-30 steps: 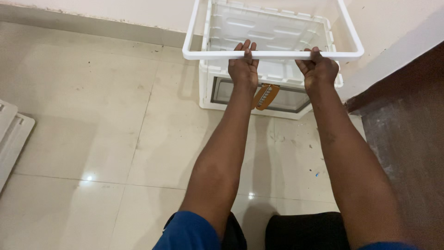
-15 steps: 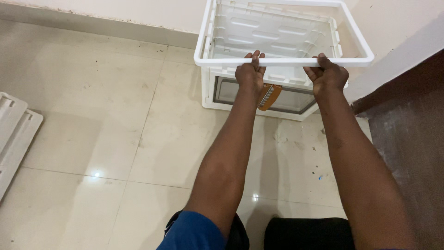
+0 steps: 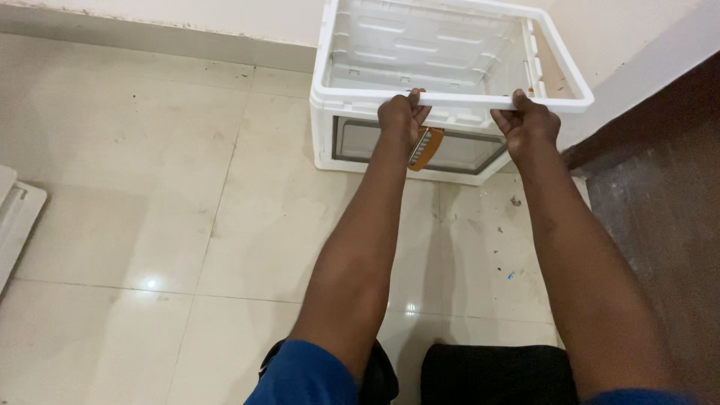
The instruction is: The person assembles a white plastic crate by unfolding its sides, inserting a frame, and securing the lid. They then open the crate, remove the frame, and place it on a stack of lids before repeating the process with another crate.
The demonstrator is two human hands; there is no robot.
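At the far left edge a flat white plastic panel (image 3: 16,225) lies on the floor, well apart from everything else. The glossy cream tiled floor (image 3: 150,187) runs across to a pale wall with a low grey skirting strip (image 3: 150,34) along its foot.

Next comes the left hand (image 3: 403,116). Its fingers are curled tight over the near rail of the white plastic box frame with clear panels (image 3: 450,45). The box stands on the floor against the wall, straight ahead of the person, with its open top facing up. Just under the left hand a small orange tag (image 3: 426,148) hangs on the front of the box, over its clear front window.

Further right, the right hand (image 3: 527,124) is closed on the same near rail. The rail's long side runs left to right, so both hands sit on one line, side by side and a little apart. Both arms reach out about equally far.

On the far right is a dark brown wooden surface (image 3: 660,195). Small bits of dirt dot the tiles near it.
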